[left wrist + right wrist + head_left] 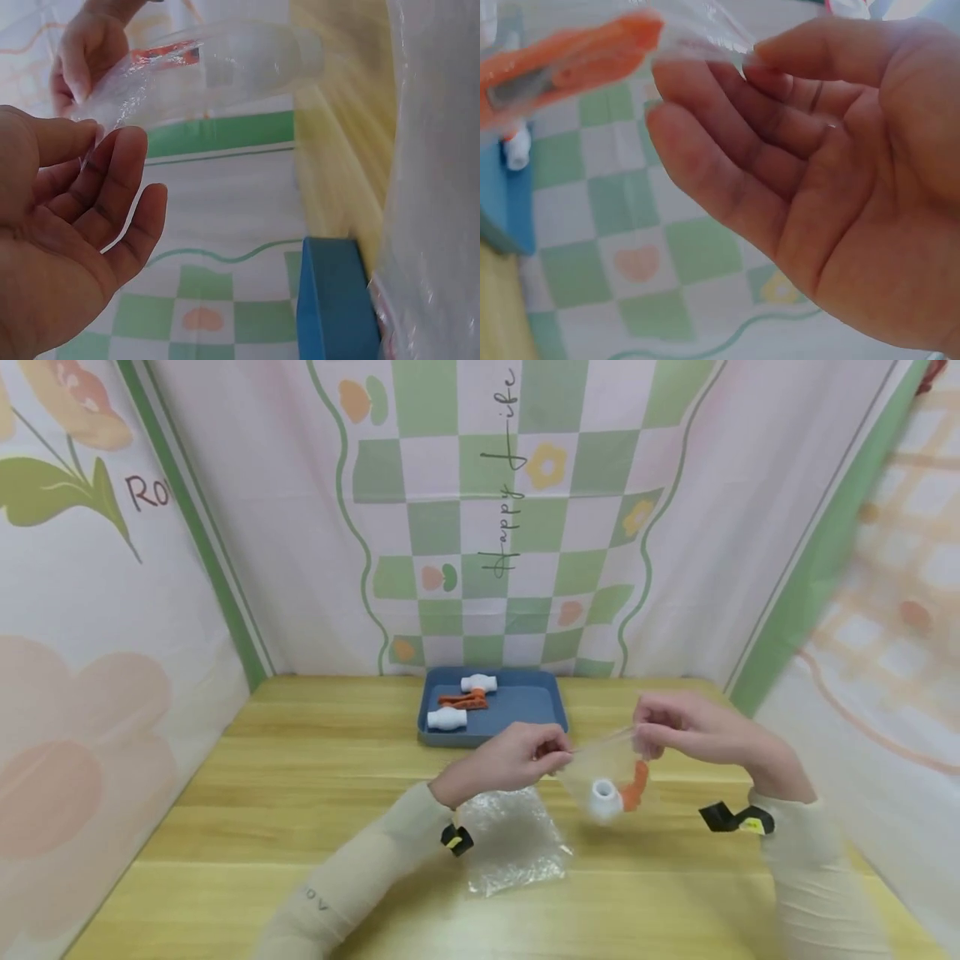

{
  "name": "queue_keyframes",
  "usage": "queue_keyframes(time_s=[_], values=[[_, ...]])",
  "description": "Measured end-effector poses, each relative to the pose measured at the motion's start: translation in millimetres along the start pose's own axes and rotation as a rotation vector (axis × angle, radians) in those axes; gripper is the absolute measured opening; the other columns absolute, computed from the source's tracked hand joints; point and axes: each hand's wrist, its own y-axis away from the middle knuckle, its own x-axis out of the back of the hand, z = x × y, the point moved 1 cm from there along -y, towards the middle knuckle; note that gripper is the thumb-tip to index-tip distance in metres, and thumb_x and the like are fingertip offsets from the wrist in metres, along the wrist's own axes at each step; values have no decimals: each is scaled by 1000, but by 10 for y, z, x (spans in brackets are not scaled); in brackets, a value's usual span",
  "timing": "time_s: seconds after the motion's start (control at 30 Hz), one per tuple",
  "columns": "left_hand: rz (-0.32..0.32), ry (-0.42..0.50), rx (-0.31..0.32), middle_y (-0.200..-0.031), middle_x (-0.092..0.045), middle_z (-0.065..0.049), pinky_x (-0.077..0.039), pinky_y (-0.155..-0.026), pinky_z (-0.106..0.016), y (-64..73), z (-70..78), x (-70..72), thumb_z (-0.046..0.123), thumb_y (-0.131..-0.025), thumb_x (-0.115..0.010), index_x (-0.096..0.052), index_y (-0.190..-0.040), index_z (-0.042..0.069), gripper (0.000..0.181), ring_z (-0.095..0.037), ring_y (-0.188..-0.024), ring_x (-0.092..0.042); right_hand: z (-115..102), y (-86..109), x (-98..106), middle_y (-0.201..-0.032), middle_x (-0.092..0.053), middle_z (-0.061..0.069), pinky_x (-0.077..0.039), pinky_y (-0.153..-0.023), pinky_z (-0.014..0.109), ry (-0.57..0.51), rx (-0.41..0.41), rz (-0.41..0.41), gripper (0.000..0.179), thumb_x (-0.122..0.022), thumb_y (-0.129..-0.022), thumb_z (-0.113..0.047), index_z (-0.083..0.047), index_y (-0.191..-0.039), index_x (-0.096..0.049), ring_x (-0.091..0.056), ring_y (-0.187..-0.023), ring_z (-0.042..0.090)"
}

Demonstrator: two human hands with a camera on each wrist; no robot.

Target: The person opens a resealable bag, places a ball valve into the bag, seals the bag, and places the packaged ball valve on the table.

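Observation:
Between my two hands hangs a clear plastic bag (588, 767), its upper edge stretched taut. Inside it sits a white ball valve (603, 799) with an orange lever handle (636, 787). My left hand (525, 754) pinches one top corner between thumb and fingertips; the left wrist view shows the other fingers of this left hand (82, 217) loosely bent. The opposite corner is pinched by my right hand (686, 727). Close up in the right wrist view, the orange handle (577, 67) shows through the film beside the fingertips.
A blue tray (525, 706) stands at the back of the wooden table (330, 777), holding white ball valves (447, 719) with orange handles (465, 701). Flat clear plastic bags (517, 843) lie below my left forearm. Printed cloth (525, 527) encloses the table behind and at both sides.

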Motion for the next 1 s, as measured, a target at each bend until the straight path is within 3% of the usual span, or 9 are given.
queue_keyframes(time_s=[0.13,0.33,0.43,0.6,0.87,1.0], values=[[-22,-57,-2,-77,-62,6,-42,-58,-12,-97,-27,-125,22,-102,-54,-65,-102,10,16,0,-60,-49,207,110,-2,-77,-67,3,-56,-60,30,-186,-47,-78,17,-50,-98,4,-8,-91,-59,-65,-66,17],[22,-125,18,-81,-65,6,-43,-60,-11,-242,-129,-239,21,-102,-55,-65,-103,13,13,2,-64,-53,508,186,18,-83,-66,16,-58,-66,37,-331,-152,-142,11,-45,-101,1,1,-96,-55,-66,-73,24],[48,-116,56,-90,-69,2,-46,-65,-10,-302,-197,-263,20,-101,-55,-63,-109,11,15,0,-73,-59,696,213,34,-85,-65,18,-58,-69,40,-365,-215,-143,12,-45,-102,-3,5,-98,-53,-67,-75,26],[76,-61,147,-104,-70,-1,-49,-69,-12,-365,-313,-264,18,-102,-54,-56,-125,11,24,-3,-88,-64,1043,245,33,-87,-66,15,-58,-71,43,-417,-338,-77,20,-44,-105,-11,8,-102,-52,-68,-77,25],[39,-16,212,-106,-69,-4,-49,-66,-16,-369,-422,-268,17,-102,-52,-50,-134,9,33,-3,-80,-63,1377,229,-52,-90,-66,15,-58,-72,46,-439,-482,-5,31,-47,-105,-20,10,-106,-53,-68,-77,26],[7,-20,235,-102,-69,-2,-49,-67,-17,-357,-497,-229,20,-103,-52,-54,-131,11,30,-4,-81,-63,1493,172,-103,-94,-65,19,-58,-77,46,-421,-567,-25,34,-50,-104,-23,11,-110,-51,-68,-81,27]])
